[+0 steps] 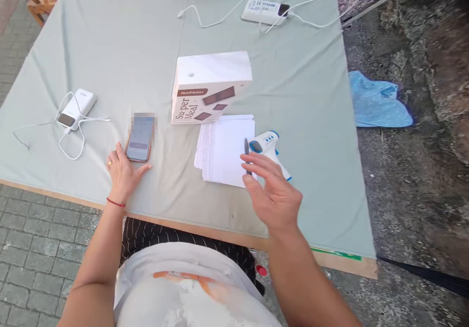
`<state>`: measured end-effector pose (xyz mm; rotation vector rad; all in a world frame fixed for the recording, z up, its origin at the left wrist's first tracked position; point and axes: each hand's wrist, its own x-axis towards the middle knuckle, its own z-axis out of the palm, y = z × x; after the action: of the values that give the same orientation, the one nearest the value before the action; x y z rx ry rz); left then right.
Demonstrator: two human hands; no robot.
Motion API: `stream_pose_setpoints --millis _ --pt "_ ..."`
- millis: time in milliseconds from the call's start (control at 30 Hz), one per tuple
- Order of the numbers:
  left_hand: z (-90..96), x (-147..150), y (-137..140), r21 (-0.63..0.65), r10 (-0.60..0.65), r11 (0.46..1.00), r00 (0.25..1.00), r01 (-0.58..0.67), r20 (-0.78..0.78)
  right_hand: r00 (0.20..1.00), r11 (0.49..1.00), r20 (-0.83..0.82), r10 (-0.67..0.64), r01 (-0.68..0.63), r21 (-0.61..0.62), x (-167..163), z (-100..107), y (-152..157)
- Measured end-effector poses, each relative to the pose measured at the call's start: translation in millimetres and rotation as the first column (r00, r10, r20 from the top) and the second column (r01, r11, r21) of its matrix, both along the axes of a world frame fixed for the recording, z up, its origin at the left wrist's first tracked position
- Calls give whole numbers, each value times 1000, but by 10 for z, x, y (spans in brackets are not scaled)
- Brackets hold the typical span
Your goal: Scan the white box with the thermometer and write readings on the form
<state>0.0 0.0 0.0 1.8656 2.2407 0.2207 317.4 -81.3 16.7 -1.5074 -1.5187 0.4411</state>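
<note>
Seemingly, the right hand [275, 193] touches the pen [246, 146].

Left arm [95, 273]: extended forward, angled slightly right. Left wrist [119, 197]: nearly straight. Left grip [125, 174]: back upward, fingers close together and pointing forward, thumb spread to the right. Right arm [304, 273]: extended forward, angled left. Right wrist [284, 232]: nearly in line with the forearm. Right grip [276, 197]: fingers extended leftward, slightly curved; thumb apart, on the body side.
</note>
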Motion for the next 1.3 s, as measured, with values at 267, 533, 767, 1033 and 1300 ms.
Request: stream_pose_setpoints --millis 267,533,767,1033,1300 --pt "114 574 -64 125 -339 935 939 331 50 894 881 235 -382 429 -199 742 -577 -7" --pt "-79 1364 239 205 -584 808 797 552 153 883 777 340 -323 453 -438 746 -810 129" --pt "-362 1470 754 701 -577 688 728 188 370 861 721 428 -276 480 -500 788 -798 279" --pt "-544 1378 647 707 -558 693 724 139 405 811 678 473 -345 564 -472 739 -835 256" --pt "-572 1436 613 638 -498 766 700 79 511 797 670 503 -334 576 -469 712 -792 234"
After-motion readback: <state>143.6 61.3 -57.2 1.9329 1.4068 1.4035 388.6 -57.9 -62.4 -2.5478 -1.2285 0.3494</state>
